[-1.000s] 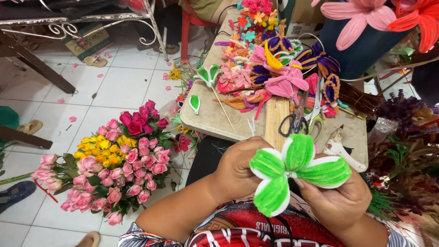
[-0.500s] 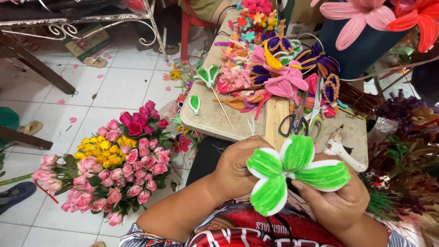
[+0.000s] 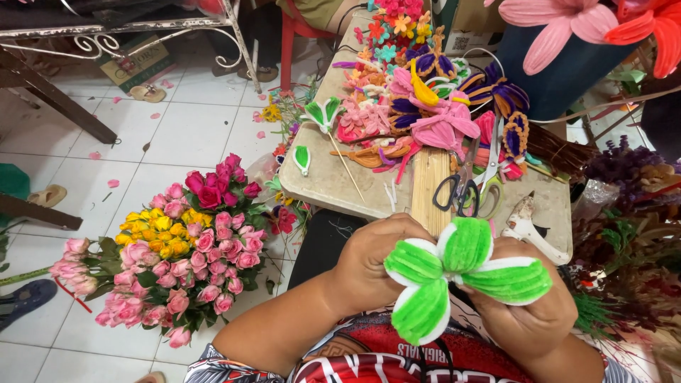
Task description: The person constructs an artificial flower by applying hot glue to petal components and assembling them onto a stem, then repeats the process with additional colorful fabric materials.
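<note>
Both my hands hold a green and white pipe-cleaner flower (image 3: 461,276) with four fuzzy petals, just above my lap. My left hand (image 3: 369,266) grips it from the left, fingers curled behind the left petal. My right hand (image 3: 528,315) grips it from below and the right, under the right petal. The flower's centre and stem are hidden between my fingers.
A small stone-topped table (image 3: 326,181) ahead carries several coloured pipe-cleaner flowers (image 3: 418,106), black scissors (image 3: 457,188), a white glue gun (image 3: 525,227) and a wooden board (image 3: 429,188). On the tiled floor at left lies a bouquet of pink, yellow and red roses (image 3: 177,248).
The green flower has turned slightly in my hands and sits a little lower right; my hands have barely shifted.
</note>
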